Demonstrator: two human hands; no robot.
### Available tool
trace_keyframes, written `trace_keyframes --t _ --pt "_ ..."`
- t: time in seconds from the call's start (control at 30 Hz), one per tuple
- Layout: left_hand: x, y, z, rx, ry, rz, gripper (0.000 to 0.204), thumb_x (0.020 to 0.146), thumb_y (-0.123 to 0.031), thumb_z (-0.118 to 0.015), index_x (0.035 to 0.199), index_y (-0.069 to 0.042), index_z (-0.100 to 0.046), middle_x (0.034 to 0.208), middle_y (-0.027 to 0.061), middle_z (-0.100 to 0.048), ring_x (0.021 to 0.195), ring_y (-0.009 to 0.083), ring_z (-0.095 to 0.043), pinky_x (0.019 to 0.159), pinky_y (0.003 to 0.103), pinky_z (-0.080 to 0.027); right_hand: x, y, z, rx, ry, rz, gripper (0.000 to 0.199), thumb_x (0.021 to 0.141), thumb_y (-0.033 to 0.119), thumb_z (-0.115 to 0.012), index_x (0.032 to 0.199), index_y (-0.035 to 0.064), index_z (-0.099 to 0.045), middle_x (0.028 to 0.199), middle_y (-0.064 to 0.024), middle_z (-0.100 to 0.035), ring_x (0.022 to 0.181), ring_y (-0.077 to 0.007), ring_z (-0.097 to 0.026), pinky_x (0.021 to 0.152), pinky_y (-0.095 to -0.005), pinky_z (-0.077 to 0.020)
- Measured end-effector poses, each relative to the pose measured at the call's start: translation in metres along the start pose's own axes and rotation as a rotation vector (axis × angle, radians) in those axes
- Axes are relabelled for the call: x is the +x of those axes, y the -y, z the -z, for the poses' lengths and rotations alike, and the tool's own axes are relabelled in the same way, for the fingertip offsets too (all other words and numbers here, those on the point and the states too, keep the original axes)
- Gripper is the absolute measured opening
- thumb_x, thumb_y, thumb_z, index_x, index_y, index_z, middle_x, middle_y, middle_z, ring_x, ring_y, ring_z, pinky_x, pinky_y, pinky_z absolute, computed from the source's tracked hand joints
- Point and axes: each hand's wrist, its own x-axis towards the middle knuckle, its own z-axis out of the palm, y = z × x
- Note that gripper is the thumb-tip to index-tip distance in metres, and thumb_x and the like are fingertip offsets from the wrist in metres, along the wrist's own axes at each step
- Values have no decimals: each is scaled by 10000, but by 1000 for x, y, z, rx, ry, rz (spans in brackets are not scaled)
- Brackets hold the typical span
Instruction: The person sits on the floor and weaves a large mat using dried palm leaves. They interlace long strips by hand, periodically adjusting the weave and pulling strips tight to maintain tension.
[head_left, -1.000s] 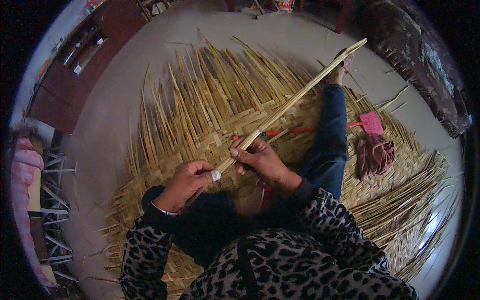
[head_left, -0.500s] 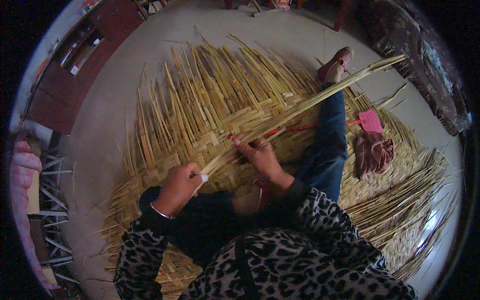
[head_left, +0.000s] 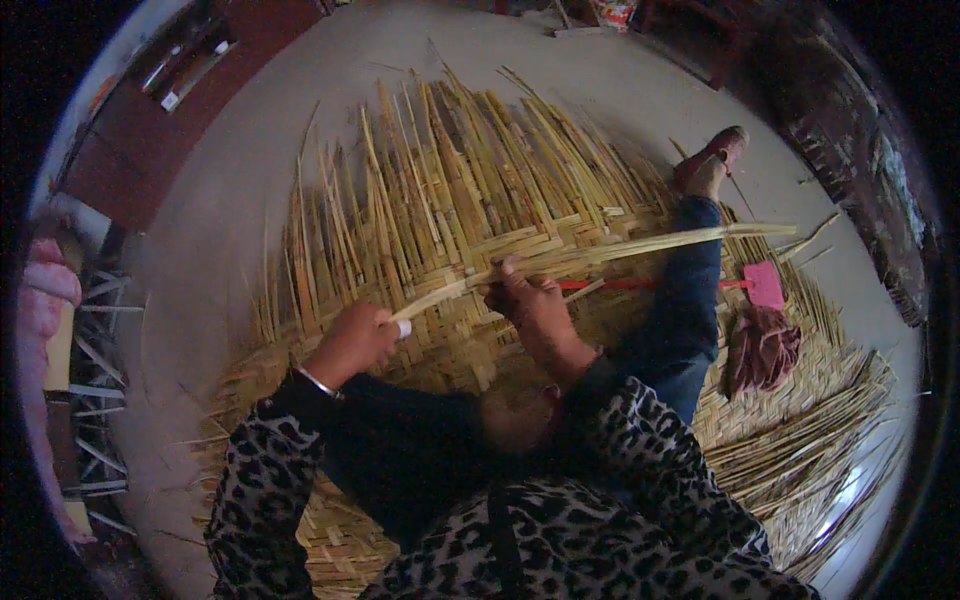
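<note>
A bundle of long, flat straw-coloured reed strips [head_left: 640,246] runs across in front of me, from my left hand out past my knee to the right. My left hand [head_left: 352,342] is closed round its left end, with a white wrap on one finger. Farther along, my right hand [head_left: 535,305] pinches the same strips between thumb and fingers. Under both hands lies a large woven reed mat [head_left: 470,345]. Its unwoven reed ends [head_left: 440,170] fan out at the far side. I sit on the mat, one leg stretched out to the right.
A pink fly swatter [head_left: 765,286] with a red handle lies right of my leg, beside a crumpled brown cloth [head_left: 764,350]. Loose reeds [head_left: 810,420] spread at the right. A dark red cabinet [head_left: 150,130] stands far left, a metal rack [head_left: 100,390] at the left.
The view has shifted, so the surroundings sit differently. The reed bundle's far end has swung lower, and the strips lie flatter across the mat. Both hands still hold them.
</note>
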Motion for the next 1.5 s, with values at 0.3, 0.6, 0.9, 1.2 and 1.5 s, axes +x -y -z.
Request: trace_keyframes --t 0.3,0.6,0.9,1.2,1.5 --pt "95 51 71 635 -911 -118 214 881 -128 -498 804 -4 -654 628 214 -571 571 355 -591 514 470 -463 92 2 3 -222 130 -184 431 932 338 -539 1183 -11 -518 1097 -130 -614 980 -225 -612 829 -358 -499" --pt "174 165 -8 -1130 -520 -77 248 878 -201 -573 835 28 -658 728 124 -641 632 197 -637 505 358 -502 211 -40 9 -1319 555 216 281 840 216 -609 1041 21 -590 990 -140 -613 881 -282 -618 759 -387 -509" --pt "203 188 -25 -454 -549 122 229 892 -177 -537 917 31 -630 742 110 -641 645 203 -647 523 365 -540 279 -56 -1 -2023 714 479 319 797 270 -656 980 11 -626 938 -192 -601 813 -333 -609 678 -428 -508" --pt "197 174 1 -846 -364 154 215 876 -170 -552 1024 -32 -626 849 101 -640 709 211 -624 572 337 -542 264 -27 -36 -1279 377 -222 500 800 367 -679 1009 -78 -589 895 -185 -630 688 -254 -617 659 -371 -515" --pt "198 168 3 -728 -387 281 243 912 -140 -490 988 53 -618 781 131 -655 661 188 -662 538 327 -541 278 -31 -37 -1778 867 -18 473 835 341 -643 1171 27 -535 981 -160 -593 862 -243 -580 704 -407 -537"
